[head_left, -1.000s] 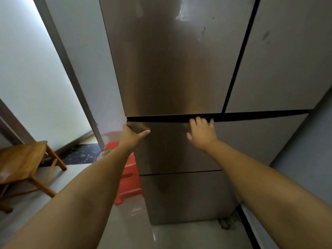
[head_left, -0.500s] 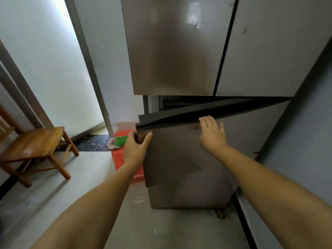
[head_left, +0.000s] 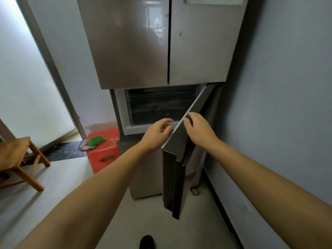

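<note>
Right grip (head_left: 199, 129) holds freezer door (head_left: 177, 177), top edge pointing outward.

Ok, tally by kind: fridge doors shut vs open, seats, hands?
Shut fridge doors: 3 (upper left door, upper right door, bottom door)
Open fridge doors: 1 (middle door)
Seats: 2 (red stool, wooden seat)
Hands: 2 (left hand, right hand)
Total: 8

place: home kitchen; evidence: fridge (head_left: 161, 42) (multi-door); wooden stool (head_left: 16, 159)
</note>
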`<state>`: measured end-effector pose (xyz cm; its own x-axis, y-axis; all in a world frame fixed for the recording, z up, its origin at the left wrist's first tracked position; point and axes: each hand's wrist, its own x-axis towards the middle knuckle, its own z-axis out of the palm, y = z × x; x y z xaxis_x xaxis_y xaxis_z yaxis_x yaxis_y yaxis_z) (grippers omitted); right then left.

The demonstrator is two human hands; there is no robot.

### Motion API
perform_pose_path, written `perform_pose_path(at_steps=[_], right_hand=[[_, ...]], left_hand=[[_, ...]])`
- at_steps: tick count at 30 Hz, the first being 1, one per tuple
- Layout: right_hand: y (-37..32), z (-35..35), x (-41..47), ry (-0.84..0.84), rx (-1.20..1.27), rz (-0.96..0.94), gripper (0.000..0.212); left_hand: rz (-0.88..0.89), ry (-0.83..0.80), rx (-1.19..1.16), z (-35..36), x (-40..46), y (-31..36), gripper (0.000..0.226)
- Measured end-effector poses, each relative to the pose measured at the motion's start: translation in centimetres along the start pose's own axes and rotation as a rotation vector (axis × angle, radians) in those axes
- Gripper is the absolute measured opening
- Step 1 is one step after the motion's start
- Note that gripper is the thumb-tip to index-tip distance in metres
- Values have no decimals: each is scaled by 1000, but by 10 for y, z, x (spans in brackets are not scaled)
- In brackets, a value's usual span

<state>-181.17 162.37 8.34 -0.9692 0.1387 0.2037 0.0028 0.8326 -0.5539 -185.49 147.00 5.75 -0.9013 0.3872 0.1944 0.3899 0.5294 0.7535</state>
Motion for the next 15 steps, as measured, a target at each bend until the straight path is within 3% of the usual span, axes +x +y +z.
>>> perform_pose_path(at_steps=[3, 5, 9, 15], right_hand=[[17, -24, -18, -316, -265, 130, 61], [34, -47, -31, -390, -292, 200, 63], [68, -88, -65, -376, -392, 333, 63], [116, -114, -102, -248, -568, 572, 70]], left_hand=[[155, -133, 23, 42, 9, 34, 46], [303, -213, 112, 65, 19, 53, 54], [569, -392, 388, 113, 47, 92, 67], [639, -347, 598, 178, 88, 129, 64]])
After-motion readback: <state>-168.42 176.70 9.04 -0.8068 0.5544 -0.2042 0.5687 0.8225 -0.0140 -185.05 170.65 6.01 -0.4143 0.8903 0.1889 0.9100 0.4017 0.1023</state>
